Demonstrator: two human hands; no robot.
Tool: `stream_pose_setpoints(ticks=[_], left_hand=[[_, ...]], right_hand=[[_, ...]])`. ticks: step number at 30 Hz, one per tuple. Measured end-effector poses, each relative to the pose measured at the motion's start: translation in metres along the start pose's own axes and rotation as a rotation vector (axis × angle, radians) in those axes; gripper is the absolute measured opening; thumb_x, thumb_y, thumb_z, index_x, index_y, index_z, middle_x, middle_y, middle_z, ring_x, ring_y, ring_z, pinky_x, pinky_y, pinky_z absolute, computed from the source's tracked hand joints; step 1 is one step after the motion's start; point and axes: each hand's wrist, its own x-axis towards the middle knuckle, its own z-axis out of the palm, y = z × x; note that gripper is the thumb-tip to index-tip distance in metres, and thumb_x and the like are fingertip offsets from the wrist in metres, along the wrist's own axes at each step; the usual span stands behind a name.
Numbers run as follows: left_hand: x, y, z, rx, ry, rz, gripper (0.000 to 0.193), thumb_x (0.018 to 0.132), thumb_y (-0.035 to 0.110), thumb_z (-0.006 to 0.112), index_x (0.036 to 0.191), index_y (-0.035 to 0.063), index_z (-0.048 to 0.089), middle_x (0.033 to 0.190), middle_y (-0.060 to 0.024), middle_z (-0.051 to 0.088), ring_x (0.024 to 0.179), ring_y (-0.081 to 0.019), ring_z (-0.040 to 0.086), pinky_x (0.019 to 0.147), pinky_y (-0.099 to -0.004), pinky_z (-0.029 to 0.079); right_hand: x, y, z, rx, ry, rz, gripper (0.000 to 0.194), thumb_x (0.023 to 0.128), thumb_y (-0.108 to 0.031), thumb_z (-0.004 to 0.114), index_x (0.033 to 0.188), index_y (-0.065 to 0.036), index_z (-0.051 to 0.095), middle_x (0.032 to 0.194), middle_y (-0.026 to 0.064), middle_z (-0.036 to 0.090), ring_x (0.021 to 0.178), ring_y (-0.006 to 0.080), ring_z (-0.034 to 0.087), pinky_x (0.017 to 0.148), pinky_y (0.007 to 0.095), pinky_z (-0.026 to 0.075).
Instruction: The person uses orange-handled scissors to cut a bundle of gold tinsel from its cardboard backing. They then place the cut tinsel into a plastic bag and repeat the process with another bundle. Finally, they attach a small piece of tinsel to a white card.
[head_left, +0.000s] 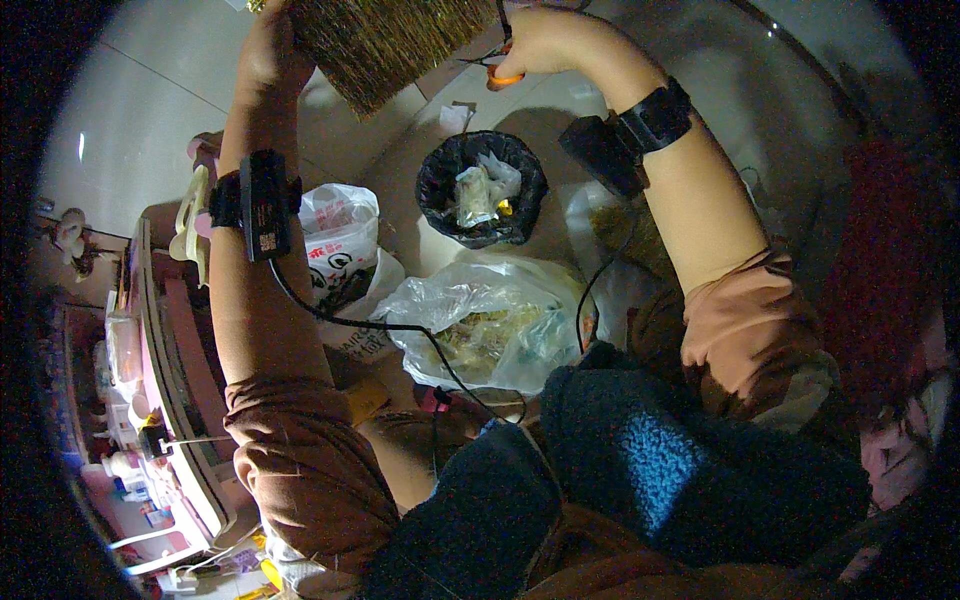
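Observation:
At the top edge, my left hand (279, 56) holds the left side of a brown straw-like bristle bundle (390, 45), and its fingers are cut off or hidden. The bundle's fringe hangs down in a slanted point above the floor. My right hand (536, 46) grips orange-handled scissors (507, 78) to the right of the bundle. Their thin dark blades point left, towards the fringe. Below stands a round bin with a black liner (431, 206), with crumpled plastic wrappers (480, 195) inside.
Nearer me, an open clear plastic bag (510, 281) holds pale straw-like scraps (480, 334). A white printed bag (341, 210) stands left of it. Black cables (375, 325) run from my forearm bands. Along the left is a cluttered pink desk (172, 360). Tiled floor (360, 135) lies beyond.

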Motion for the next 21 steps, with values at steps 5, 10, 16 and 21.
stream_pose_setpoints(ticks=[5, 10, 16, 21], left_hand=[[0.006, 0.002, -0.004, -0.327, -0.035, -0.081, 0.05, 0.098, 0.037, 0.053, 0.135, 0.0035, 0.049, 0.131, -0.0091, 0.057, 0.117, -0.0232, 0.055, 0.099, -0.0381, 0.044], [-0.011, 0.001, 0.013, 0.187, 0.019, 0.05, 0.052, 0.098, 0.039, 0.052, 0.137, 0.0045, 0.048, 0.135, -0.0089, 0.054, 0.119, -0.0231, 0.053, 0.1, -0.0385, 0.042], [-0.024, 0.01, 0.042, 0.174, 0.056, 0.077, 0.053, 0.097, 0.039, 0.053, 0.138, 0.0053, 0.047, 0.135, -0.0085, 0.054, 0.12, -0.0236, 0.053, 0.102, -0.0392, 0.042], [-0.023, 0.009, 0.039, 0.18, -0.029, 0.084, 0.053, 0.097, 0.038, 0.054, 0.139, 0.0056, 0.046, 0.134, -0.0089, 0.055, 0.12, -0.0238, 0.053, 0.101, -0.0394, 0.043]], right_hand=[[-0.002, -0.007, 0.0, 0.119, -0.058, 0.003, 0.038, 0.065, -0.032, 0.072, 0.084, 0.0, 0.073, 0.081, 0.0216, 0.069, 0.066, 0.034, 0.065, 0.062, 0.0445, 0.052], [0.025, -0.023, 0.017, -0.112, 0.033, 0.031, 0.037, 0.065, -0.032, 0.071, 0.084, 0.0, 0.073, 0.079, 0.0205, 0.069, 0.066, 0.0339, 0.065, 0.061, 0.044, 0.052], [-0.02, -0.01, -0.006, 0.056, -0.04, 0.032, 0.041, 0.065, -0.034, 0.072, 0.086, 0.001, 0.073, 0.079, 0.0203, 0.069, 0.067, 0.0341, 0.066, 0.062, 0.0435, 0.053], [-0.007, -0.024, 0.004, 0.075, -0.03, 0.015, 0.035, 0.069, -0.026, 0.073, 0.085, 0.005, 0.07, 0.076, 0.0225, 0.067, 0.065, 0.0348, 0.064, 0.06, 0.0416, 0.051]])
